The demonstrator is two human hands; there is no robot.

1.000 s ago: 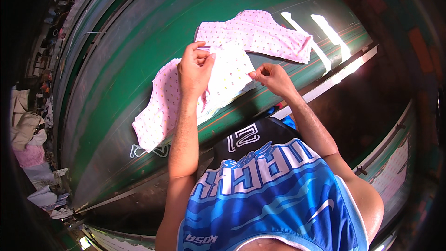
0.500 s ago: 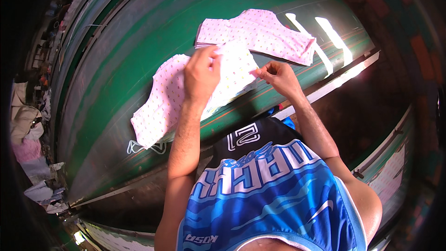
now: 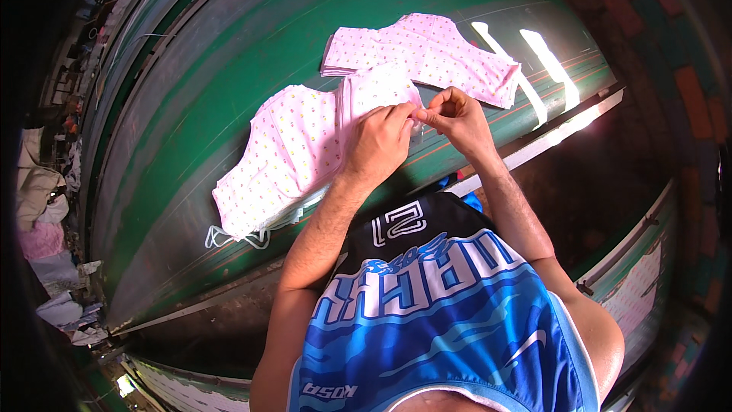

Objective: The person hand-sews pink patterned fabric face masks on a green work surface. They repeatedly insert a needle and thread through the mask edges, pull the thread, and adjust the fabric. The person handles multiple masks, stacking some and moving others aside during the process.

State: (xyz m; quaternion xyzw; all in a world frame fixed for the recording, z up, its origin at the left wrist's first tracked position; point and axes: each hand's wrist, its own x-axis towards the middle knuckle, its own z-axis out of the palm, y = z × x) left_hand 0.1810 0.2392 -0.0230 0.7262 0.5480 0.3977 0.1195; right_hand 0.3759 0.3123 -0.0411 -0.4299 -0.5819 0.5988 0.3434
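A pink cloth piece (image 3: 293, 141) with a small dotted print lies on the green table, its right part folded and its right end under my fingers. My left hand (image 3: 379, 143) is closed at that end, fingertips pinching the cloth edge. Against those fingertips, my right hand (image 3: 459, 123) pinches with thumb and forefinger at the same corner. What lies exactly between the fingertips is too small to make out. Just beyond is a layered stack of matching pink cloth pieces (image 3: 431, 49), touched by neither hand.
The green table (image 3: 206, 53) has a pale metal front edge (image 3: 564, 137) close to my right forearm. A thin white cord (image 3: 244, 238) trails from under the near cloth's left end. Crumpled fabric scraps (image 3: 42, 191) lie off the table at the far left. Bright sunlight strips (image 3: 550, 65) cross the right end.
My left hand has moved right and nearer to me, from the middle of the cloth to its right end, meeting my right hand. The folded cloth part has shifted slightly; my right hand stays nearly in place.
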